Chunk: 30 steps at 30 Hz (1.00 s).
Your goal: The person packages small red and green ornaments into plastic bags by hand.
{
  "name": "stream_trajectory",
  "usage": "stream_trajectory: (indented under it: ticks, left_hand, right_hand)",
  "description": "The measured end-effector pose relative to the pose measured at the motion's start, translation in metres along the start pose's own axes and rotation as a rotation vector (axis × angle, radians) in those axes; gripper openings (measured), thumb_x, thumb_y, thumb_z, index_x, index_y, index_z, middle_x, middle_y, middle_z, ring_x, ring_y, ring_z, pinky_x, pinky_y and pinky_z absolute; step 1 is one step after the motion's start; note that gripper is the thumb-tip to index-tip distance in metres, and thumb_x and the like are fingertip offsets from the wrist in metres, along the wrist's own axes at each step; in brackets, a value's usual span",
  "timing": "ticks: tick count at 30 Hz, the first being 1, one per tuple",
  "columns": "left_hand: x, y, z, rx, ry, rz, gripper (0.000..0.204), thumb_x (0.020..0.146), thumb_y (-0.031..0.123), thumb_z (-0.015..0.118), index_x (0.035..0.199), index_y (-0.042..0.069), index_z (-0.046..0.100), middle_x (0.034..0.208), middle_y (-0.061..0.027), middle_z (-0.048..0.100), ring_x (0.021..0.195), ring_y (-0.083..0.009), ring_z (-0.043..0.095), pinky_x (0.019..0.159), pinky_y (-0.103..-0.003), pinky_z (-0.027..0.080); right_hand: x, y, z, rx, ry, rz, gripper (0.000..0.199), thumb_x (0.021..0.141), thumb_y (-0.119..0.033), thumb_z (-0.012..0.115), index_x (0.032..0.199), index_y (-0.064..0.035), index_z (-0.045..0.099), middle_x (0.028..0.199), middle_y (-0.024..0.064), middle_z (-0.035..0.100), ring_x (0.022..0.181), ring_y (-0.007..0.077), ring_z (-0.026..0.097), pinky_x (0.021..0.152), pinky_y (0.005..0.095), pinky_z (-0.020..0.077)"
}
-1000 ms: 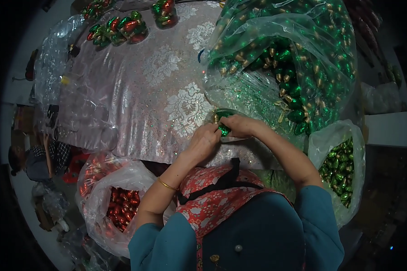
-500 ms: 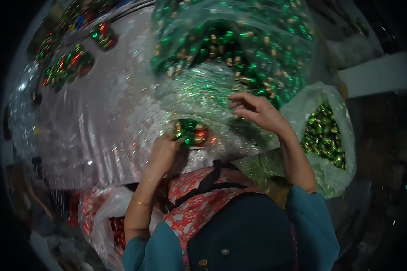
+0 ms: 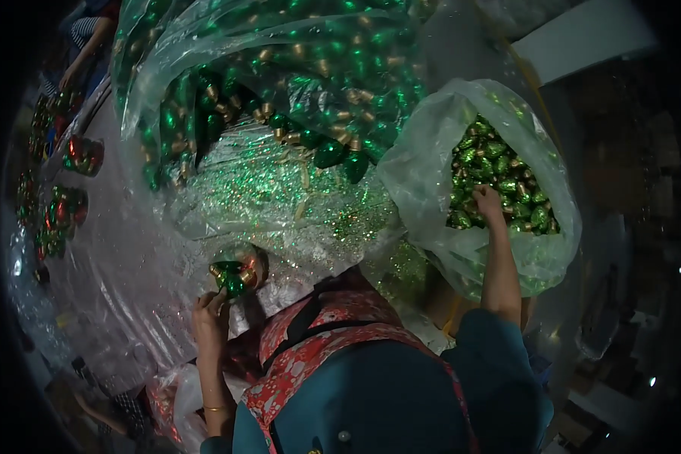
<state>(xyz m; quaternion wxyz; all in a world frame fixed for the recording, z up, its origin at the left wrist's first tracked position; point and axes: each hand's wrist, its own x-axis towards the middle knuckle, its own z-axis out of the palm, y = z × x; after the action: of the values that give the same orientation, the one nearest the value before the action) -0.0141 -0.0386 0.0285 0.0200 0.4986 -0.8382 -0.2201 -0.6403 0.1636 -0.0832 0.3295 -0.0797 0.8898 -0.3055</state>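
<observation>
Head view, watched from my remote station: the left hand [image 3: 211, 312] holds a clear tub [image 3: 242, 250] at its near left edge, fingers narrow, a dark green bauble [image 3: 234, 284] just beyond the fingertips. Well to the tub's right, the right hand [image 3: 489, 201] dips into a plastic bag [image 3: 418, 168] of light green baubles [image 3: 501, 163], fingers bunched; whether they grip one, I cannot tell.

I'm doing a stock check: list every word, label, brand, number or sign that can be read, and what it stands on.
None can be read.
Clear container at the left hand, pale bag around the right hand, floral apron: no legible text.
Dim background items: too small or blurred to tell.
</observation>
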Motion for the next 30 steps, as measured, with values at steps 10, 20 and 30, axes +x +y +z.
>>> stream_trajectory:
  ticks: [10, 20, 30]
  left_hand:
    - [0.018, 0.008, 0.003, 0.013, -0.011, -0.032, 0.032, 0.075, 0.006, 0.064, 0.107, 0.009, 0.065, 0.091, -0.0113, 0.062, 0.085, -0.0304, 0.056, 0.075, -0.038, 0.046]
    - [0.012, -0.003, 0.003, 0.02, 0.0, -0.015, 0.032, 0.074, 0.004, 0.064, 0.106, 0.006, 0.065, 0.095, -0.0111, 0.063, 0.084, -0.03, 0.056, 0.075, -0.038, 0.046]
    - [0.008, -0.015, 0.019, 0.026, 0.085, 0.086, 0.021, 0.077, 0.01, 0.059, 0.097, 0.007, 0.067, 0.092, -0.01, 0.062, 0.083, -0.0299, 0.057, 0.074, -0.038, 0.047]
  right_hand:
    - [0.051, 0.04, 0.052, -1.39, 0.059, -0.313, 0.044, 0.082, -0.019, 0.054, 0.122, -0.0044, 0.044, 0.126, 0.0244, 0.046, 0.11, 0.0403, 0.049, 0.091, 0.0491, 0.0412]
    - [-0.042, -0.098, -0.007, 0.121, 0.125, -0.351, 0.054, 0.085, -0.036, 0.059, 0.126, -0.0043, 0.043, 0.117, 0.0108, 0.053, 0.101, 0.0251, 0.056, 0.079, 0.0364, 0.0494]
    - [-0.296, -0.262, 0.27, -0.336, -1.025, -1.505, 0.049, 0.076, -0.007, 0.063, 0.123, -0.0083, 0.048, 0.104, 0.0143, 0.056, 0.092, 0.0286, 0.059, 0.078, 0.0333, 0.0486]
